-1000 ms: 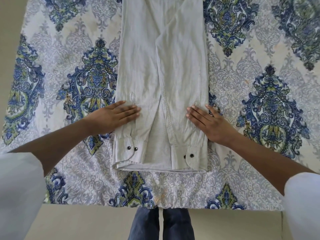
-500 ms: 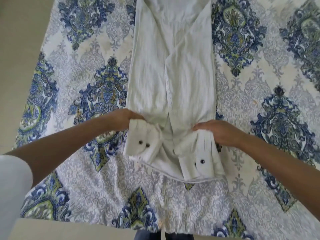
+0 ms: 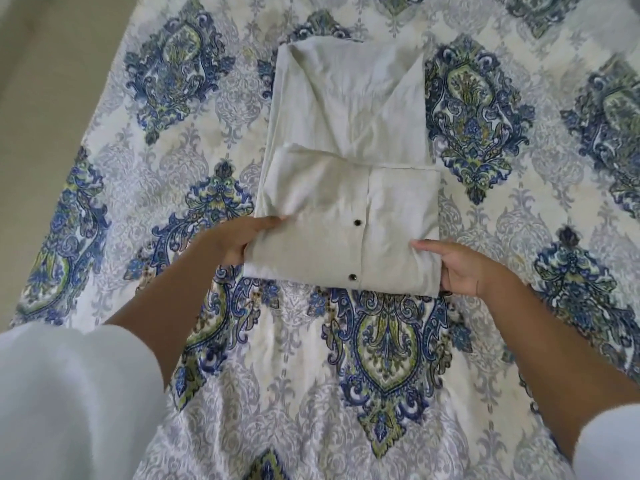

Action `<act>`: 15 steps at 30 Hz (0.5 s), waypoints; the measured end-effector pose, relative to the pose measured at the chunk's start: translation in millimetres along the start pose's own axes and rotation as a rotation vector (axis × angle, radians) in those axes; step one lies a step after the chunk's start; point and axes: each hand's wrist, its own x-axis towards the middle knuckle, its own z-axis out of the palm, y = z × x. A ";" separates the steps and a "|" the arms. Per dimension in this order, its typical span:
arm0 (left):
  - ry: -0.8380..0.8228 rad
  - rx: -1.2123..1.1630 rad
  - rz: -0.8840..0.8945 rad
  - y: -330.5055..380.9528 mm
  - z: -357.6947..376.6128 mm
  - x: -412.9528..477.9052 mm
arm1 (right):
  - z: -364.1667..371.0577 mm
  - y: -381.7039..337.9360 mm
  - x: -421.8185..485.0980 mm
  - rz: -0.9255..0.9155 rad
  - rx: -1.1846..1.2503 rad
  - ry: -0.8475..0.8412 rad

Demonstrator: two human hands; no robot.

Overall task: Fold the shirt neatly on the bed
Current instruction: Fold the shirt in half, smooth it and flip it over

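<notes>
Two hands pinched the shirt (image 3: 346, 133) by its folded end, left hand (image 3: 235, 237) and right hand (image 3: 460, 268) at opposite side edges, likely to keep the fold square on the bed (image 3: 381, 358).

The shirt (image 3: 349, 168) lies on the bed (image 3: 346, 375), its near part folded over on top, one hand (image 3: 232, 239) at each side.

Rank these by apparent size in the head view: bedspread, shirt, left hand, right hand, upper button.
1. bedspread
2. shirt
3. left hand and right hand: look alike, unranked
4. upper button
</notes>
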 end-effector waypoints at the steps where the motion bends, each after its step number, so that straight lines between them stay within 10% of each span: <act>1: 0.024 -0.007 0.040 0.8 1.6 -1.5 | 0.9 0.1 0.8 -0.014 0.009 0.024; 10: 0.297 -0.169 0.236 50.6 16.1 14.7 | 20.9 -59.3 15.8 -0.304 0.029 0.454; 15: 0.406 -0.213 0.151 35.0 12.1 15.4 | 14.5 -67.0 31.0 -0.283 -0.002 0.427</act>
